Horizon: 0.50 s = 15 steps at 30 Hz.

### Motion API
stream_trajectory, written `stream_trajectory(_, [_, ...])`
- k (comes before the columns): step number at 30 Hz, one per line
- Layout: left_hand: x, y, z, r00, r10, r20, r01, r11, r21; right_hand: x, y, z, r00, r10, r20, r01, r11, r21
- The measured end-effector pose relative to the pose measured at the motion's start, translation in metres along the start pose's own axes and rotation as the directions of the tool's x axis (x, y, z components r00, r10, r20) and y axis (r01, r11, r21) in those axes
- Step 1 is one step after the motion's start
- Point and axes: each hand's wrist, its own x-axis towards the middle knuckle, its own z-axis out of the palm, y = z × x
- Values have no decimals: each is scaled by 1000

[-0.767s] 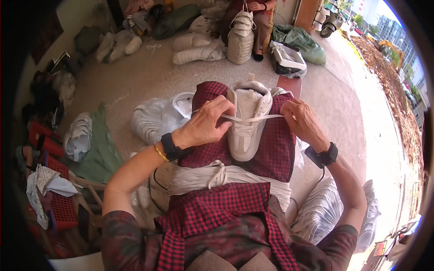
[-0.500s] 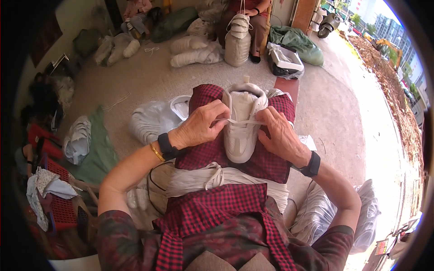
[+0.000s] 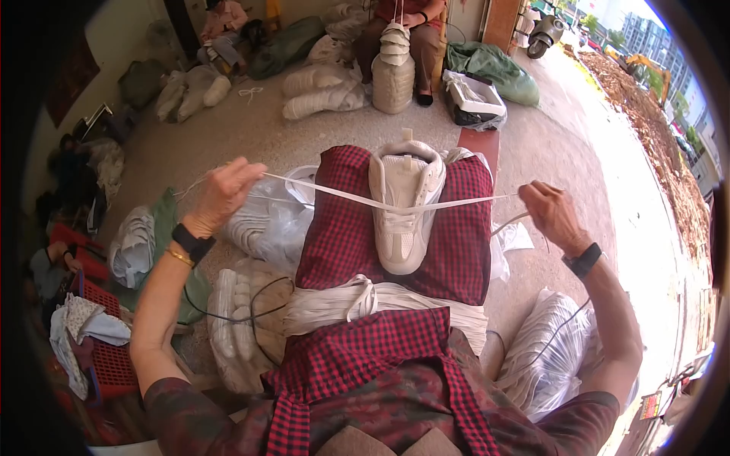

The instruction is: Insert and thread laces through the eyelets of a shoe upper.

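Observation:
A white sneaker (image 3: 397, 239) rests on my checked apron (image 3: 334, 235), its toe toward me. One flat white shoelace (image 3: 334, 191) crosses over its tongue and stretches out to both sides. My left hand (image 3: 230, 194), to the left of the shoe, is closed on one part of the lace. Out to the right, my right hand (image 3: 553, 213) pinches the other part, and a loose end hangs by it. Some lace rows lie threaded across the lower part of the shoe. A thick bundle of white laces (image 3: 411, 308) lies across my lap.
Bagged shoe parts (image 3: 262, 228) stand left of my knees, and another plastic-wrapped bundle (image 3: 544, 346) sits at my right. A red basket (image 3: 106, 353) with cloths is at far left. Ahead, a seated person (image 3: 414, 34) handles a stack of shoe parts beside a white box (image 3: 475, 95).
My hands have moved far apart from close over the shoe, left hand leftward and right hand rightward. The lace between them is now drawn out long.

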Motion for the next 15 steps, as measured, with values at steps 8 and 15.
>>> stream_trajectory(8, [-75,-120,-212,933,-271,-237,346,856,384,-166,147,-182,866,441,-235,-491,665,-563])
stream_trajectory(15, [-151,-185,-362,959,-92,-268,259,665,700,-202,118,-279,877,420,-232,-409,400,-820])
